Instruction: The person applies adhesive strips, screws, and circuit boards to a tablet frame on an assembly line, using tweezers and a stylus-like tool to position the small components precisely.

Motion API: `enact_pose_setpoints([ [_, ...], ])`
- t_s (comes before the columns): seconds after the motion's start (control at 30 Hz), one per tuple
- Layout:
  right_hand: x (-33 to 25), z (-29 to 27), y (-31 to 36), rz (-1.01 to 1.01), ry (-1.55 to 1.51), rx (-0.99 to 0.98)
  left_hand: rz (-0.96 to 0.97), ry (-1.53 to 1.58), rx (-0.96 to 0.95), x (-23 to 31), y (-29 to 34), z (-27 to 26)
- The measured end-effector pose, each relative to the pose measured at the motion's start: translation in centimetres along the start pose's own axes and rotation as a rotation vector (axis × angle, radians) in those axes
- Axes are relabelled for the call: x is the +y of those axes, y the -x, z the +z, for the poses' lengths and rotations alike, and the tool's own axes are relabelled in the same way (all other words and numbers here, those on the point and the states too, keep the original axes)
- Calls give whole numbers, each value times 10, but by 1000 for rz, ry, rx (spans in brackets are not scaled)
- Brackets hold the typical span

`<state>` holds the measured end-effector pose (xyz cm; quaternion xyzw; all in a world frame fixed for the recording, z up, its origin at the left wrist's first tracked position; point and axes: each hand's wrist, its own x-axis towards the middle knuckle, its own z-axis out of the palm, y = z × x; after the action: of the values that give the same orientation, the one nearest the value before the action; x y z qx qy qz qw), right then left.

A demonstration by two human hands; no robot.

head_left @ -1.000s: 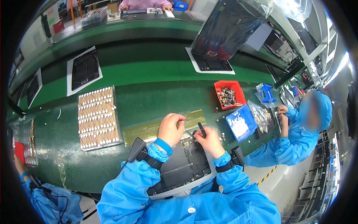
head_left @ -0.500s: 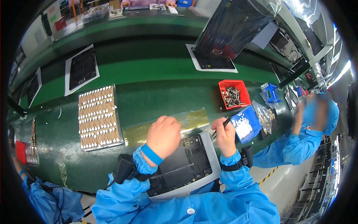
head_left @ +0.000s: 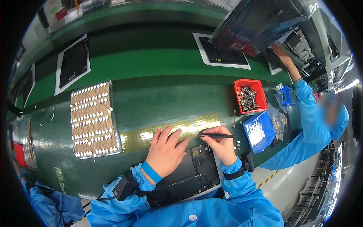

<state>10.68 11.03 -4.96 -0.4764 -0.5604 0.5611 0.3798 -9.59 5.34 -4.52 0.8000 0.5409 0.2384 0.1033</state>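
Note:
My left hand [head_left: 164, 153] lies with its fingers spread on the near edge of a sheet of small yellow stickers [head_left: 141, 138], which is stretched across the bench. In my right hand [head_left: 223, 148] is a pair of black tweezers [head_left: 221, 135], held almost level, its tips pointing left at the sheet. Whether the tips grip a sticker is too small to tell. Below both hands, close to my body, a black flat device housing [head_left: 181, 181] rests on a white sheet; my left hand and wrist cover part of it.
A clear tray [head_left: 92, 121] of white-tipped brown wired parts stands left. To the right are a red bin [head_left: 260, 92] of small metal parts and a blue bin [head_left: 267, 125] of white pieces. More housings [head_left: 73, 62] lie on the green belt. A co-worker's arm [head_left: 293, 68] reaches over it.
My left hand has opened and come down flat on the sticker sheet. My right hand has turned the tweezers leftward over the sheet. The co-worker's arm has stretched out to the belt.

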Motion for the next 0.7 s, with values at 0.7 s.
enact_pose_setpoints([
  [0.7, 5, 6, 3, -176, 69, 71, -60, 22, -29, 4, -5, -3],
])
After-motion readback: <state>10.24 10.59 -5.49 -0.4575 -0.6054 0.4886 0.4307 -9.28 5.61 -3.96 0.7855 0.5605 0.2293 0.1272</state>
